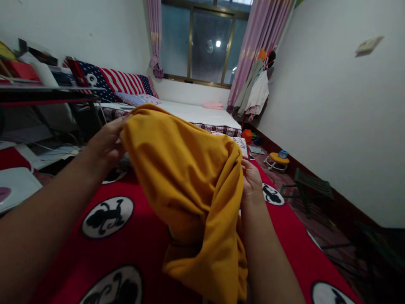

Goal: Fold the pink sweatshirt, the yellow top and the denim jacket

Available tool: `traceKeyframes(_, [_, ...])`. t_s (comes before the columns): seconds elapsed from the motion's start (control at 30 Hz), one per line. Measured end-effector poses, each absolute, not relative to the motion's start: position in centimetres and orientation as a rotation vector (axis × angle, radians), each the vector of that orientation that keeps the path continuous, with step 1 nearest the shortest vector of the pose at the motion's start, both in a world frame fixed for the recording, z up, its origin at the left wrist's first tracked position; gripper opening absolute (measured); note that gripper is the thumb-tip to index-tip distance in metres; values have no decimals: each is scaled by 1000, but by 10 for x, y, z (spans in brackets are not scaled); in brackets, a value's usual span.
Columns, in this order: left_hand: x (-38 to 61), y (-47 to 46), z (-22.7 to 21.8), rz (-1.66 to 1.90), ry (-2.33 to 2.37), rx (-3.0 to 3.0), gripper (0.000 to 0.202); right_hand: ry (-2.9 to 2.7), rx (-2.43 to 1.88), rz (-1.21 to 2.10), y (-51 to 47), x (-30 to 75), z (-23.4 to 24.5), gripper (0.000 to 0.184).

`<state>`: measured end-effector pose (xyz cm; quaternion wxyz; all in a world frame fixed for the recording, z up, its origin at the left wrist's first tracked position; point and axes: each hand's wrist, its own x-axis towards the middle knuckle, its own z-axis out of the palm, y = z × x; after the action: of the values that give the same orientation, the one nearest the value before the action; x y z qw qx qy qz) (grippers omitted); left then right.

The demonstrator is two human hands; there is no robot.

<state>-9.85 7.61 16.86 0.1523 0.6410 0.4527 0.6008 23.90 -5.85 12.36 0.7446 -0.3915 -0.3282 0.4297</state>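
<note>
A mustard-yellow piece of clothing (180, 169) hangs stretched between my two hands; its exact kind is hidden by the folds. My left hand (109, 139) grips its upper left corner, the fingertips partly behind the fabric. Lower down on the right, my right hand (251, 175) is closed on the other upper corner, where the cloth bunches and twists. The lower part drops in loose folds over a red bedspread (142, 236) with black monkey figures in white circles.
Behind stands a second bed (180, 109) with a pink folded cloth (213, 105) and flag-patterned cushions (126, 80). A cluttered desk (47, 95) is at left. On the right are a yellow stool (278, 158), a dark green folding stool (313, 183) and hanging clothes (257, 93).
</note>
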Motion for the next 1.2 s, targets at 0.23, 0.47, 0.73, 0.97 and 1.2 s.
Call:
traceKeyframes(0.23, [-42, 56, 120, 1622, 1263, 1918, 28, -476, -1263, 545, -53, 264, 88, 43])
traceKeyframes(0.47, [13, -3, 7, 1083, 889, 2302, 30, -1290, -1173, 959, -72, 212, 119, 37])
traceKeyframes(0.73, [7, 6, 5, 1079, 876, 2173, 27, -2510, -1542, 595, -106, 149, 104, 54])
traceKeyframes(0.97, [10, -3, 12, 1002, 899, 2242, 34, -2336, -1610, 526, -155, 209, 135, 18])
traceKeyframes(1.2, [12, -9, 9, 890, 966, 2486, 59, -1366, -1878, -520, -156, 299, 140, 37])
